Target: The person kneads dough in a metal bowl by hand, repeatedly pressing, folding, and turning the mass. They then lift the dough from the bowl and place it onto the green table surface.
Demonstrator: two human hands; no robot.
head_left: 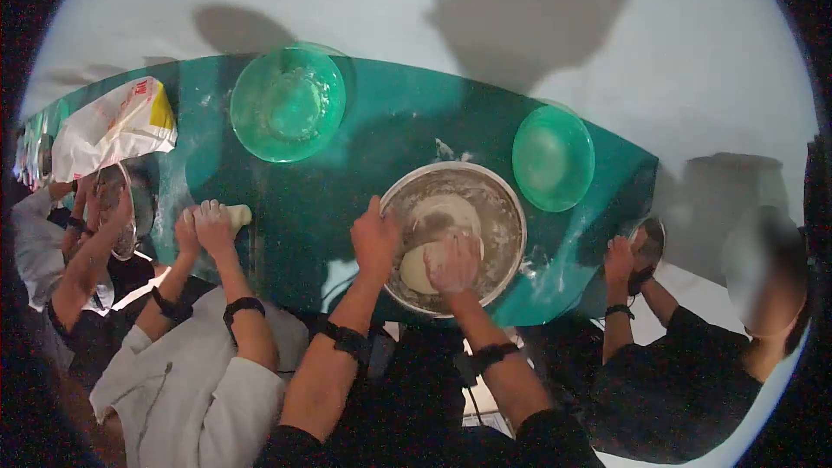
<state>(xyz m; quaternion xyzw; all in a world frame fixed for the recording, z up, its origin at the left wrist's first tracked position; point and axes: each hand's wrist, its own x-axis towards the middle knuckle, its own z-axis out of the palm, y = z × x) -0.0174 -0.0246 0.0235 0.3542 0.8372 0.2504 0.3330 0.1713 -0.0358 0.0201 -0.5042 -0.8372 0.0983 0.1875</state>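
Observation:
In front of me stands a steel mixing bowl (511, 273), floury inside. Pale dough (418, 270) lies in its near part, with a patch of flour around it. My left hand (375, 238) is closed on the bowl's left rim. Inside the bowl, my right hand (455, 265) presses onto the dough with its fingers curled; flour coats the fingers. Part of the dough is hidden beneath that hand.
Two green basins, one at left (289, 104) and one at right (553, 158), stand on the green table (373, 121). A white flour bag (113, 126) lies far left. To my left a co-worker's hands (204, 227) press dough (239, 216); at right another person holds a metal bowl (648, 247).

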